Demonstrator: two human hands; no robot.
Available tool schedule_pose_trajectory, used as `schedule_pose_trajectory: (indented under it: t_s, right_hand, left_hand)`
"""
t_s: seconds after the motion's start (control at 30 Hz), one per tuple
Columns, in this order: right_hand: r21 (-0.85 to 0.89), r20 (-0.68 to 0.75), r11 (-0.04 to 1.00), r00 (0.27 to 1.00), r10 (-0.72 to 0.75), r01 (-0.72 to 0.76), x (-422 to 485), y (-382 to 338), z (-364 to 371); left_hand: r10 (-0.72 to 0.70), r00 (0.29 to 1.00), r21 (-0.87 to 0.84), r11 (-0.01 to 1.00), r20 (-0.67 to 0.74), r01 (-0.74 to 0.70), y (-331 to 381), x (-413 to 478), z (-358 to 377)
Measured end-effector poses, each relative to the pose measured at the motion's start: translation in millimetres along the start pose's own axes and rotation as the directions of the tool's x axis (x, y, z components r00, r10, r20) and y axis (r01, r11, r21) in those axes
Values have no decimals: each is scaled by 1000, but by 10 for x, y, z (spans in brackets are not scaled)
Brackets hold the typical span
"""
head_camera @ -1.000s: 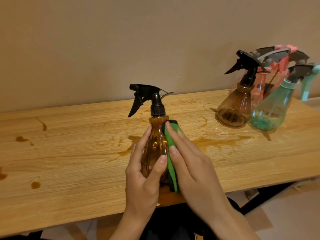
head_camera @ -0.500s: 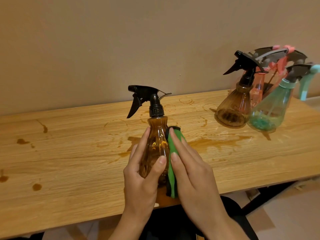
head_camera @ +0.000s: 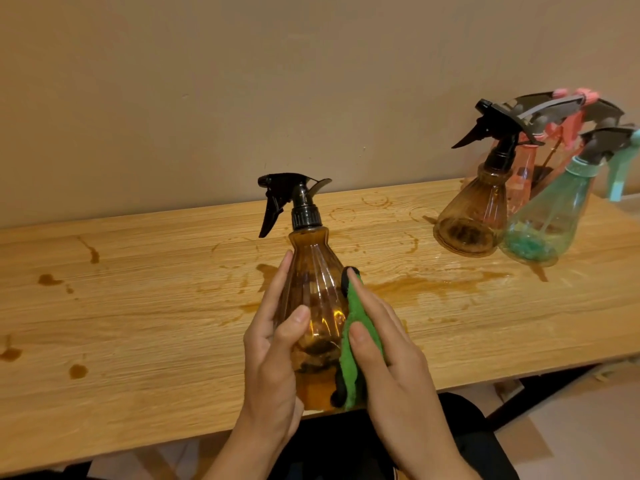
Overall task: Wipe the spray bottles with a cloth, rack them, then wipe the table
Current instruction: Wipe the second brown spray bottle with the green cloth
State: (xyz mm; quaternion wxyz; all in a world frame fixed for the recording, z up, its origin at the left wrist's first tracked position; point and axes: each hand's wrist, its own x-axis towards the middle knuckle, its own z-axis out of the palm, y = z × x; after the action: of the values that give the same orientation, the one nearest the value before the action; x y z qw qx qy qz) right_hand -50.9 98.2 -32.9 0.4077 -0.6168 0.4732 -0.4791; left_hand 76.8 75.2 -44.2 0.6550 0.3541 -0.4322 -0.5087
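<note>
An amber spray bottle (head_camera: 313, 289) with a black trigger head stands upright near the front edge of the wooden table (head_camera: 138, 323). My left hand (head_camera: 273, 355) grips its body from the left, thumb across the front. My right hand (head_camera: 388, 358) presses a green cloth (head_camera: 356, 344) with a dark underside against the bottle's right side, fingers laid over the cloth and thumb pinching it. At the far right, another amber bottle (head_camera: 474, 216), a pink bottle (head_camera: 523, 174) and a teal bottle (head_camera: 550, 223) hang tilted by their trigger heads.
Brown liquid stains and rings mark the tabletop: a long smear (head_camera: 433, 285) right of the held bottle and drops (head_camera: 78, 370) at the left. A beige wall runs behind the table. The rack holding the right-hand bottles is mostly hidden.
My right hand and the cloth have slid down the bottle's right side, from near the shoulder to the lower body. My left hand keeps its grip.
</note>
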Motion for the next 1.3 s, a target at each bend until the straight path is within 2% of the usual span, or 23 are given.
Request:
schedule_pose_trajectory:
  t_s: [0.07,0.13,0.23,0.33,0.47,0.53,0.7,0.87,1.0,1.17,1.23,1.3]
  right_hand:
    - [89,-13,996,1000,7,-6,62,-20,-4]
    - [95,-34,995,999,-4,8,69,-21,21]
    - [39,-81,999,996,-33,37,26,15,18]
    - [-47,-148,998,988,-39,33,-40,54,1]
    - [-258,-184,957,965,-185,135,-146,129,38]
    - [-309,-170,939,963,-207,147,-144,151,40]
    - [-334,-92,928,974,-208,166,-35,134,-16]
    - [-269,-37,947,981,-192,175,230,10,-142]
    - [-423,-37,866,949,-312,268,130,52,-62]
    - [-507,-90,801,904,-417,319,-208,213,-2]
    - [-493,-88,816,916,-392,302,-222,215,-12]
    - [-439,-78,868,952,-295,233,-121,156,-47]
  left_hand:
    - [1,999,38,999,46,-3,-25,-4,-32]
    - [19,998,103,994,63,-25,-44,-20,-46]
    - [56,996,212,975,68,-69,-100,-13,-54]
    - [16,992,263,964,127,-49,-115,-1,-15]
    - [34,987,214,974,159,-68,-100,-35,28]
    - [69,987,232,968,144,-101,-63,-49,38]
    - [124,987,263,954,101,-146,-40,-51,33]
    - [113,989,273,952,97,-136,-72,-45,52]
    - [131,991,252,959,18,-132,-93,-35,54]
    - [113,993,200,974,-17,-107,-109,-31,30]
    - [118,993,231,966,-4,-114,-101,-31,35]
    - [110,993,256,960,32,-115,-100,-38,40]
